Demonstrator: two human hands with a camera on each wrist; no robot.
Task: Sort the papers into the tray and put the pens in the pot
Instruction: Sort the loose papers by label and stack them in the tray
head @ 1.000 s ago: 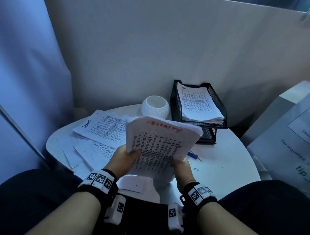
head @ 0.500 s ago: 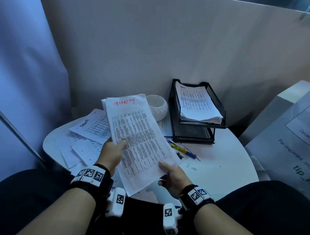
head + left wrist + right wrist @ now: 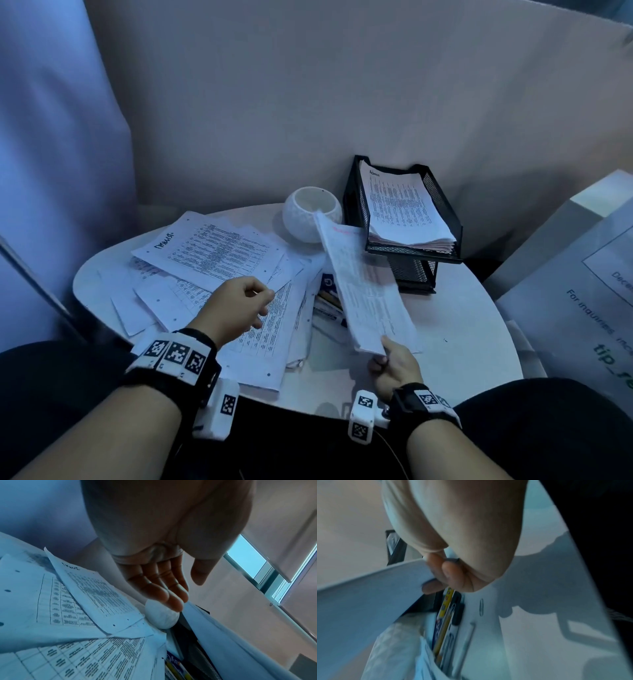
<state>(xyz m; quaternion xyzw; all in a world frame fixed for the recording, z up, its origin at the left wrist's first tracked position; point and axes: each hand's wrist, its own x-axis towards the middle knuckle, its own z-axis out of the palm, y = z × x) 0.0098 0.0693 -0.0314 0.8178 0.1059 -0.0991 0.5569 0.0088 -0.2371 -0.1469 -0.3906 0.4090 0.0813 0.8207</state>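
The right hand (image 3: 453, 566) pinches a paper sheaf (image 3: 368, 595) above pens (image 3: 447, 615) and a paperclip (image 3: 481, 607).

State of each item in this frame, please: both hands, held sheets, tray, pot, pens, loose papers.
Left hand: empty, fingers relaxed, above the loose papers.
Right hand: pinches the held sheets by their near corner.
Tray: top tier holds a stack.
Pot: upright, no pens visible inside.
Pens: lying on the table.
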